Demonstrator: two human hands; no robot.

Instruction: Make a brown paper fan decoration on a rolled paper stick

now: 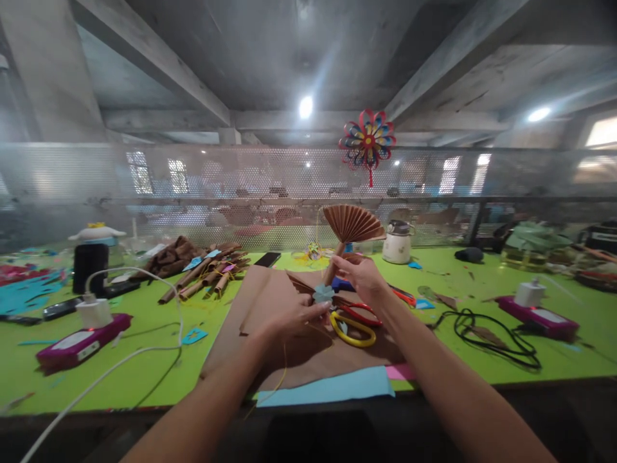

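Note:
A brown pleated paper fan [354, 223] stands upright on a rolled paper stem, above the brown paper sheet. My right hand [364, 278] pinches this stem just below the pleats. Low at the stem, a light blue paper flower [322, 294] shows between my hands. My left hand [296, 319] has its thumb and fingers closed around the base by the flower; its exact grip is partly hidden. Another folded brown piece [299, 283] sticks out beyond the left fingers. Yellow scissor handles [354, 343] and a red handle [365, 314] lie just right of the left hand.
Rolled brown paper tubes [212, 273] are heaped at the left back. Purple power strips [81, 344] with white chargers stand on both sides. A black cable [496, 344] coils at the right, near a white bottle [397, 244]. Blue paper [328, 389] lies along the front edge.

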